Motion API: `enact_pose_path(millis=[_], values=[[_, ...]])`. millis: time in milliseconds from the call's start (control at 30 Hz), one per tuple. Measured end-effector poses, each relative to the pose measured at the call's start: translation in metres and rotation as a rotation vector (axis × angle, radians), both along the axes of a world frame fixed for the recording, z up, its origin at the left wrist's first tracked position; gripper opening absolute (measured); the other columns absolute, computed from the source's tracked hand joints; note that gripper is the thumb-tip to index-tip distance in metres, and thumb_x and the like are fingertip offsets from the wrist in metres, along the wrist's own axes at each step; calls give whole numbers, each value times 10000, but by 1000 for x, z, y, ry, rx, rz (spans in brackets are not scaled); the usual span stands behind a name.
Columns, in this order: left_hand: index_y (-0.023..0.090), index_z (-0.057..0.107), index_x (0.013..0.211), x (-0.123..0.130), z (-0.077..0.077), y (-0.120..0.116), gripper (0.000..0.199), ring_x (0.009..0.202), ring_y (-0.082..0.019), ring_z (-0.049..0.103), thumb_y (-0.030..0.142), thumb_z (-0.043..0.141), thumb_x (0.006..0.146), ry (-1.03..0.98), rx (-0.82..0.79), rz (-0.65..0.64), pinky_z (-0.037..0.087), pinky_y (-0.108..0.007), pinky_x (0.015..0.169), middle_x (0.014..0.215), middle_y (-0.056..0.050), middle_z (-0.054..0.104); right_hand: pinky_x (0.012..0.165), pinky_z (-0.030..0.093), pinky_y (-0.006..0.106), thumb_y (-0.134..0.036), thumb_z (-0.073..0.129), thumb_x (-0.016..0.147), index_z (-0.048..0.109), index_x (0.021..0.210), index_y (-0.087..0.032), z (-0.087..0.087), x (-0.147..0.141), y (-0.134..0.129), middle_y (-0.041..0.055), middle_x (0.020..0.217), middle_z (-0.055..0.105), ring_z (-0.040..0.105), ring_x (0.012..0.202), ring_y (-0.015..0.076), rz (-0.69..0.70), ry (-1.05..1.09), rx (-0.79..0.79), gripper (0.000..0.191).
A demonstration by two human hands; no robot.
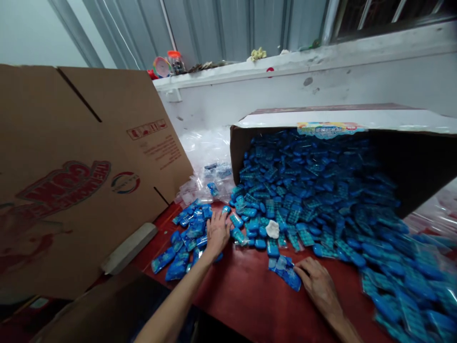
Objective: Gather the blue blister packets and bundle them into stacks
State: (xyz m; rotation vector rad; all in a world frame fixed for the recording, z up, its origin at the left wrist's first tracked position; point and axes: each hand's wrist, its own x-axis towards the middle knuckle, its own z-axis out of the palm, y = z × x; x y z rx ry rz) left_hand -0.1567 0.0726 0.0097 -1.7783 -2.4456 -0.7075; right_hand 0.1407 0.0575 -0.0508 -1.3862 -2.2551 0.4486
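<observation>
My left hand lies with its fingers stretched out at the right edge of a small heap of blue packets. A single blue packet is near its fingertips. My right hand pinches the edge of a blue packet cluster in clear wrap on the red table. Behind both hands, a big pile of small blue cases in clear wrap spills from a cardboard box lying on its side. On the pile's front edge rests a crumpled white lump.
A large printed carton stands at the left, with a pale bar-shaped block by its base. Clear plastic bags lie against the wall. On the ledge are a jar with an orange lid and a yellow lump.
</observation>
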Motion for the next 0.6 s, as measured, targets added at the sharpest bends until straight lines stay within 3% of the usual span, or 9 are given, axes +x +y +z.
enact_pose_path(millis=[67,167,300,467,600], values=[[194,470,1146,-16,-5,3,389,1187,-245,320,327,393,788,69,-124,21,230,-432,952,1224,-93,480,657,339,287,-337,381,837,591,721,-222,-1,0,-1,26,730,580,516,730,177,-14,13,5,266],[208,464,1153,-24,-15,-10,404,1169,-256,344,368,363,797,111,-173,20,249,-458,926,1173,-91,524,666,342,294,-334,388,834,588,731,-223,-4,-1,-3,23,743,584,521,737,180,-18,17,4,251],[249,478,1140,-28,-20,-38,393,1163,-237,357,393,318,811,180,-215,44,287,-427,903,1170,-74,526,669,345,304,-344,401,827,588,734,-224,-7,0,-3,24,743,586,521,736,187,-11,5,-1,241],[217,497,1127,-47,-22,-73,388,1156,-217,381,376,353,804,239,-253,83,279,-387,934,1166,-80,536,671,348,308,-341,397,827,584,741,-227,-6,1,-3,22,751,584,522,746,187,-10,-1,-20,235],[228,506,1122,-65,-27,-115,367,1162,-208,382,341,370,799,314,-221,93,266,-385,956,1194,-61,522,677,360,309,-342,387,830,586,746,-231,-10,2,-2,23,754,591,528,743,185,12,-4,2,243]])
